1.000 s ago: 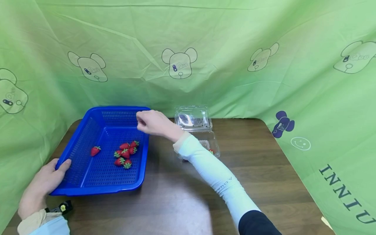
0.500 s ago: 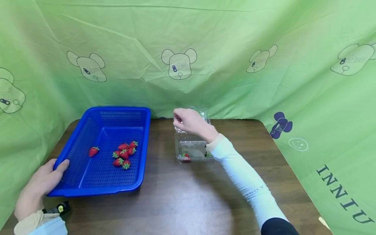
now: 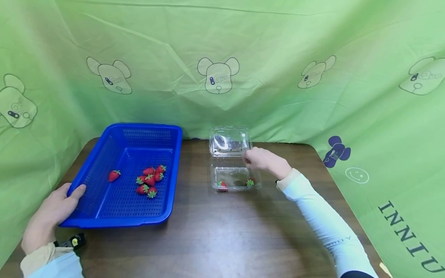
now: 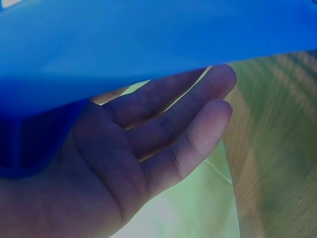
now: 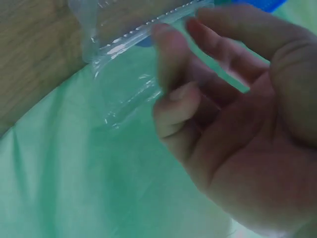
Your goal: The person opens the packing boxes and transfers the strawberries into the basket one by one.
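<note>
In the head view my left hand [image 3: 57,206] grips the near left corner of a blue plastic basket [image 3: 119,222], thumb over its rim. Its other fingers [image 4: 183,116] lie beneath the rim in the left wrist view. Several strawberries [image 3: 149,180] cluster inside the basket, with one strawberry [image 3: 114,175] apart on the left. My right hand [image 3: 265,160] is above the right side of a clear hinged plastic container [image 3: 231,159], fingers curled. No object shows between them, but the fingertips are partly blurred. One strawberry [image 3: 222,186] is at the container's front left, another [image 3: 250,182] at its front right.
The container's raised lid [image 3: 230,141] leans near the green cloth [image 3: 156,104] that hangs around the back and sides. Everything stands on a brown wooden table [image 3: 208,235]. A black strap device [image 3: 74,241] is on the left wrist.
My right hand has moved right, from the basket's right rim across to the container's right side, and lowered. The left hand keeps its grip on the basket; the basket strawberries look unmoved.
</note>
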Available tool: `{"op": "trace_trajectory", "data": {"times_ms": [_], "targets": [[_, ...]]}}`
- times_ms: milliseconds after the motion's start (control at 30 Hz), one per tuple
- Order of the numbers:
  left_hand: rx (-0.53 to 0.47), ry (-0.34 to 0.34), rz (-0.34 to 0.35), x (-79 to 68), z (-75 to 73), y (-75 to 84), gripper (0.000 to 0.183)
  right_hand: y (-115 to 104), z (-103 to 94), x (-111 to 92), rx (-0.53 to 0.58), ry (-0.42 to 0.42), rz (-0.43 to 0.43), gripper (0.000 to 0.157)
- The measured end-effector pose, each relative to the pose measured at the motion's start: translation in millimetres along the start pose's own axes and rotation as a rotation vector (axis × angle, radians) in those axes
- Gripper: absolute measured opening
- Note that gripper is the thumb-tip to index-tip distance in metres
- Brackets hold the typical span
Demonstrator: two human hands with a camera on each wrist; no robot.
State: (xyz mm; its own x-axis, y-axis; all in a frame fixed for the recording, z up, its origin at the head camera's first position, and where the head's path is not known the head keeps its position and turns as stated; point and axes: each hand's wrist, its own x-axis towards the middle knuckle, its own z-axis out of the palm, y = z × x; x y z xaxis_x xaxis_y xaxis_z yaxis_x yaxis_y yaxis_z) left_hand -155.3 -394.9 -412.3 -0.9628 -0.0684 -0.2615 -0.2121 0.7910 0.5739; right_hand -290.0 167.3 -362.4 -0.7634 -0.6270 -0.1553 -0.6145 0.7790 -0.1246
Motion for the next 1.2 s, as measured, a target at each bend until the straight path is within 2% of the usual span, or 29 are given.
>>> {"op": "trace_trajectory", "data": {"times_ms": [167, 300, 533, 700, 933, 1200], "targets": [[0.002, 0.001, 0.000, -0.7, -0.2, -1.1, 0.068, -2.7, 11.9, -1.7, -0.010, -0.204, 0.087, 0.014], [0.004, 0.006, 0.004, -0.7, 0.4, -0.9, 0.069, -8.1, 23.6, -1.1, -0.054, -0.297, 0.115, 0.011], [0.006, 0.009, -0.003, -0.7, -0.7, -0.9, 0.070, -15.5, 32.9, 3.0, -0.161, -0.277, 0.111, 0.022], [0.003, 0.008, -0.002, -0.1, 0.4, -1.5, 0.070, -18.9, 36.7, 5.3, -0.142, -0.303, 0.134, 0.026], [0.016, 0.030, 0.014, 0.3, 1.1, -2.2, 0.068, -19.7, 41.3, 9.4, -0.161, -0.297, 0.179, 0.028], [0.013, 0.022, 0.010, -2.7, 0.5, -0.3, 0.069, -18.9, 44.2, 12.9, -0.209, -0.167, 0.078, 0.023]]}}
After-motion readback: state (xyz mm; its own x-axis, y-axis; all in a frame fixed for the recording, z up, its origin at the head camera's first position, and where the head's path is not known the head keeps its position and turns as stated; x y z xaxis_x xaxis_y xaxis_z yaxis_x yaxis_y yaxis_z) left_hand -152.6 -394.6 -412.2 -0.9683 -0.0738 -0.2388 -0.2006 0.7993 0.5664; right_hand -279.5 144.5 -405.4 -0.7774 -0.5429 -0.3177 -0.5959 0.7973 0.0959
